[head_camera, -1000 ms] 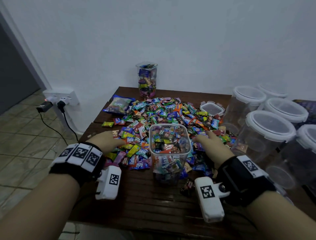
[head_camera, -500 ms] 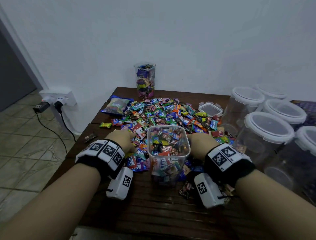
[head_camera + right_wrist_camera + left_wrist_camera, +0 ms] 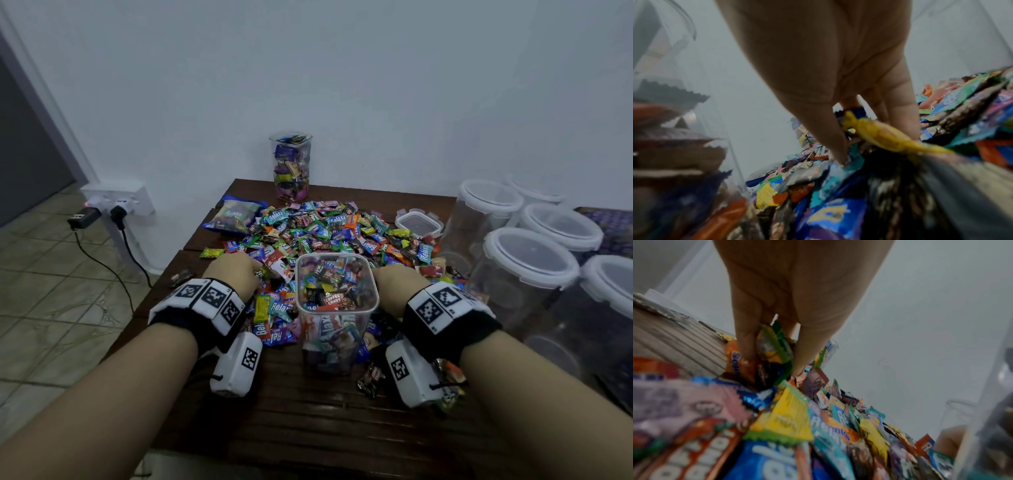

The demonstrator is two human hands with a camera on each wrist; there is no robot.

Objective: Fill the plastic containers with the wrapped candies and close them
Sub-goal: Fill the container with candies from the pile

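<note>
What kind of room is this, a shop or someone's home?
Probably a home or a small back room: a plain white wall, a tiled floor, a wall socket low down and a dark wooden table.

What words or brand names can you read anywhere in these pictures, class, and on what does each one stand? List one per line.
"Relaxa": teal candy wrappers in the pile, and the candy bag
"COFFEE CANDY": dark wrapper in the open container
Wrist-band squares: coded patterns, no words
Wrist views: wrapper print too blurred to read
Other wrappers: too small to read
</note>
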